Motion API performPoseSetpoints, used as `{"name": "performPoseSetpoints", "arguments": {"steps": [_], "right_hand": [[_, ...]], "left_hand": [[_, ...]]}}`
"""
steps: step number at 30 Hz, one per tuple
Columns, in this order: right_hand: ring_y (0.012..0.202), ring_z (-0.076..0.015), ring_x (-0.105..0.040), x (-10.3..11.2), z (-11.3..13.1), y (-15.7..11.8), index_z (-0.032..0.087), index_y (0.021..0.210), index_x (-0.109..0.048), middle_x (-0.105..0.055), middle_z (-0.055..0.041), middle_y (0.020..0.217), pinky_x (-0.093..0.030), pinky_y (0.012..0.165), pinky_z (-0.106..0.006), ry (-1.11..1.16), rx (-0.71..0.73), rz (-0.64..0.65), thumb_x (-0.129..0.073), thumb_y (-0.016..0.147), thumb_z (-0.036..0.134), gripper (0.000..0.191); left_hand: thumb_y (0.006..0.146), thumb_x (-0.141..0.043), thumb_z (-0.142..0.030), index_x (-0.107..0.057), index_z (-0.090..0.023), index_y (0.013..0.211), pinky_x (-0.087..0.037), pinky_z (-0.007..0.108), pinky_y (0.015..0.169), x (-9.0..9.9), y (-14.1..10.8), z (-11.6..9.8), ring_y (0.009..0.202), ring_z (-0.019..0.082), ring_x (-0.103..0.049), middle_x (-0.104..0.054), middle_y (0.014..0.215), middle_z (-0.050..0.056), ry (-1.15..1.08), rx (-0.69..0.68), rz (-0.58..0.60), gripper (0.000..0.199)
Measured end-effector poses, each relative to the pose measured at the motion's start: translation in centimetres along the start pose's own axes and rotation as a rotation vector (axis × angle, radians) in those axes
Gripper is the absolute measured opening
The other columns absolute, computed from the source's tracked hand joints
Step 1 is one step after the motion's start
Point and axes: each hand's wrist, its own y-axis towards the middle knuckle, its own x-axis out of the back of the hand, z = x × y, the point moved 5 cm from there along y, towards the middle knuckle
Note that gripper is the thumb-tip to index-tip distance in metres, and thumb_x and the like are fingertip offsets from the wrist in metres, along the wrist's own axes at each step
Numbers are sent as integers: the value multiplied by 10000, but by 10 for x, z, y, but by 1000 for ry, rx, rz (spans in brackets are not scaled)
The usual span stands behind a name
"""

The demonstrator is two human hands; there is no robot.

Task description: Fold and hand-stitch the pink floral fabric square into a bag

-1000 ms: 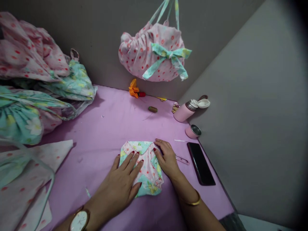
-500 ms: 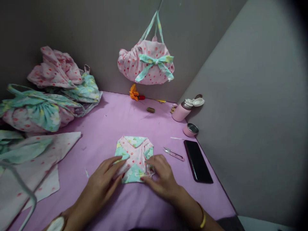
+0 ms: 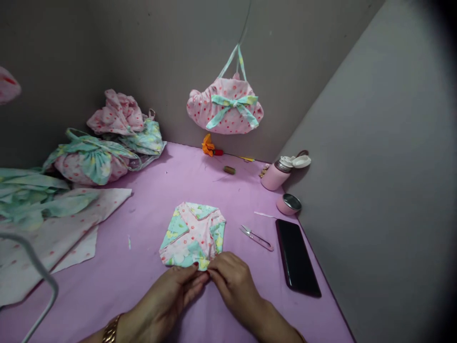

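A small folded piece of pink dotted and mint floral fabric [image 3: 196, 233] lies on the purple cloth, its mint corners turned in over the pink. My left hand [image 3: 174, 290] pinches its lower edge, thumb on top and fingers beneath. Close against it, my right hand [image 3: 230, 281] pinches the same edge near the lower right corner, fingertips together. The two hands nearly touch. Whatever is between the right fingertips besides the fabric edge is too small to tell. Pink-handled thread snips [image 3: 257, 238] lie to the right of the fabric.
A black phone [image 3: 298, 257], a pink bottle [image 3: 275, 175] and its pink cap [image 3: 289, 204] stand or lie at the right. A thread spool [image 3: 229, 170] lies behind. Fabric bags [image 3: 94, 159] and cut cloth [image 3: 64, 228] fill the left. A dotted bag [image 3: 228, 107] hangs above.
Both hands have moved down from the fabric's sides to its lower edge and closed together there. The fabric's lower left corner is now uncovered. The camera view has shifted.
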Motion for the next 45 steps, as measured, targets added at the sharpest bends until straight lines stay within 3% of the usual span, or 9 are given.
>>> {"name": "performPoseSetpoints", "arguments": {"steps": [5,10,14,20,23,29,36,41,45], "right_hand": [[699,-146,-537,24,-13,16,169,809,-583,-578,-26,743,-398,636,-254,195,-158,-77,-467,851,111,136],[714,-126,-540,6,-13,29,175,807,-588,-582,-4,744,-398,653,-226,245,-131,137,-497,829,82,132],[733,-120,-545,-6,-19,27,186,851,-583,-588,3,767,-405,660,-213,280,-164,179,-496,823,69,148],[715,-127,-549,-6,-19,25,181,857,-573,-577,-11,757,-419,652,-226,267,-130,124,-457,845,106,138],[694,-133,-548,-9,-17,25,177,872,-555,-578,-19,756,-425,635,-233,253,-119,109,-455,844,112,123],[677,-157,-524,-17,-8,23,176,854,-554,-554,-40,738,-417,616,-260,52,-8,183,-429,869,156,128],[672,-173,-490,-23,-4,25,167,783,-519,-511,-55,755,-396,561,-267,-192,50,234,-359,846,108,182],[657,-188,-493,-23,1,26,170,780,-498,-524,-56,742,-385,524,-278,-329,148,334,-413,817,114,109],[646,-193,-490,-17,7,25,171,755,-502,-527,-66,712,-393,521,-286,-317,232,246,-392,812,111,137]], "left_hand": [[745,-623,-64,-594,-108,862,-551,226,668,2,4,1,737,164,-682,-711,822,85,55,-28,-71,129],[737,-651,-93,-597,-133,856,-532,186,578,-2,1,-8,675,131,-673,-696,752,20,77,-5,-50,137],[741,-653,-107,-601,-139,812,-500,161,525,-2,2,-13,579,100,-639,-668,646,-9,73,2,-80,95],[739,-662,-141,-614,-121,940,-500,278,801,-5,9,-12,796,163,-643,-690,908,66,-45,-21,65,207],[777,-629,-198,-628,-106,943,-481,300,847,-2,11,-10,832,178,-637,-686,933,87,-53,-10,105,190],[793,-611,-234,-659,-111,830,-490,279,815,-1,12,-12,803,165,-626,-688,833,67,-44,-18,97,138],[771,-641,-230,-668,-130,844,-495,232,749,-3,14,-10,727,130,-627,-696,812,48,15,-18,116,127],[734,-677,-247,-671,-129,746,-503,222,691,-2,15,-9,676,128,-627,-681,716,30,25,-3,102,118],[714,-690,-256,-644,-128,670,-480,220,651,-5,14,-10,620,120,-596,-637,627,7,74,-27,105,142]]}}
